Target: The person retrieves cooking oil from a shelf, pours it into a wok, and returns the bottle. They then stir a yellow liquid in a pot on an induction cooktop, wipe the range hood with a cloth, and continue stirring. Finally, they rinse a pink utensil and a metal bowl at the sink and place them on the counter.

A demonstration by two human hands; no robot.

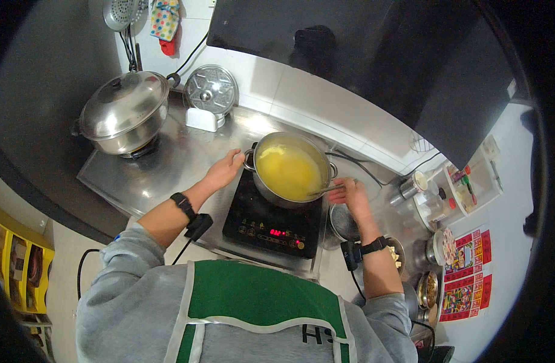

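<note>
A two-handled stainless steel pot (282, 198) with yellow liquid (288, 170) in it stands on a black induction cooker (270, 227), whose red display is lit. My left hand (225, 169) is at the pot's left loop handle, its thumb and fingertips against it. My right hand (351, 196), slightly blurred, holds the handle of a metal utensil (325, 189) that reaches over the pot's right rim into the liquid. The utensil's submerged end is hidden.
A large lidded steel pot (123, 113) stands at the left, near an upright glass lid (210, 90) in a white holder (201, 119). A metal bowl (344, 222) sits right of the cooker. Beyond it are containers, a bowl of pale pieces (394, 257) and a seasoning rack (463, 188). A black range hood (372, 59) overhangs the back.
</note>
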